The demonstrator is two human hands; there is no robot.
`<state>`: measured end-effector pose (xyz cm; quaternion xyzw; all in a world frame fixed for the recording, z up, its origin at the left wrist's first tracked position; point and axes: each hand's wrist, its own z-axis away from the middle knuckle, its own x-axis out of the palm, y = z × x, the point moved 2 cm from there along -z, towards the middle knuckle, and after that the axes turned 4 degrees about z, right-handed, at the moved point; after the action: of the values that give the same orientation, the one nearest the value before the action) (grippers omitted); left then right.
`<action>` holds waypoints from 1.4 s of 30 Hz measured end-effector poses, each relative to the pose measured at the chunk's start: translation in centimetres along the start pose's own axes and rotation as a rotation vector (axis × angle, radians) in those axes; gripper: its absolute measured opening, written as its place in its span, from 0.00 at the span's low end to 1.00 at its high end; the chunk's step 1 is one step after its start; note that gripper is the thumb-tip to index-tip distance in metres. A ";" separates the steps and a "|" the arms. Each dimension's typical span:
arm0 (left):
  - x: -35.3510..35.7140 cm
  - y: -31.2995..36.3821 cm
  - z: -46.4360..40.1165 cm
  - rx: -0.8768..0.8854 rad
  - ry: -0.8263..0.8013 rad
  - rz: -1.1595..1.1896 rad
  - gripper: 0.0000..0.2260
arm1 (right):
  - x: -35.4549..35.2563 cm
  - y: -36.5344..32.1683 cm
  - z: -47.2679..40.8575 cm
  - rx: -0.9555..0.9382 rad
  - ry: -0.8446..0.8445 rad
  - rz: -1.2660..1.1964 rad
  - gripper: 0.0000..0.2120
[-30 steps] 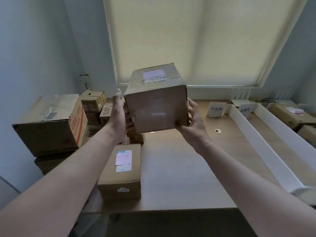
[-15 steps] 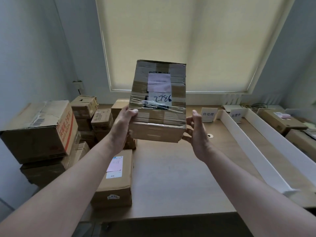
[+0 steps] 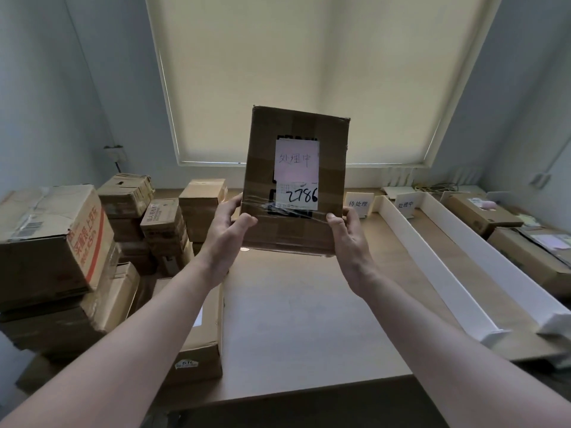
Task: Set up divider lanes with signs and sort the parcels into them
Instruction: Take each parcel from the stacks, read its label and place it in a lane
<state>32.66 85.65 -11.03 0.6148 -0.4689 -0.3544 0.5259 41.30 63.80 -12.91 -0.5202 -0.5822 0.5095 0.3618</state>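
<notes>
Your left hand (image 3: 227,233) and right hand (image 3: 349,239) grip a brown parcel (image 3: 295,180) by its lower corners — thumbs curled over the front face, the other fingers hidden behind it. You hold it upright in the air above the wooden table (image 3: 309,319), its pink label (image 3: 297,160) and the scrawled "2786" facing you. At far right, two white dividers (image 3: 432,261) form lanes with small signs (image 3: 358,204) at their far ends — cardboard boxes (image 3: 49,242) are stacked at left.
</notes>
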 end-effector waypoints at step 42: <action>59.7 -16.5 -15.7 0.359 -0.502 -0.345 0.33 | -55.3 16.1 -12.6 -0.246 0.313 0.801 0.25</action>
<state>69.06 33.99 -20.68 0.6611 -0.5278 -0.4900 0.2104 67.98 11.64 -19.78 -0.8146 -0.3293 0.4515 0.1553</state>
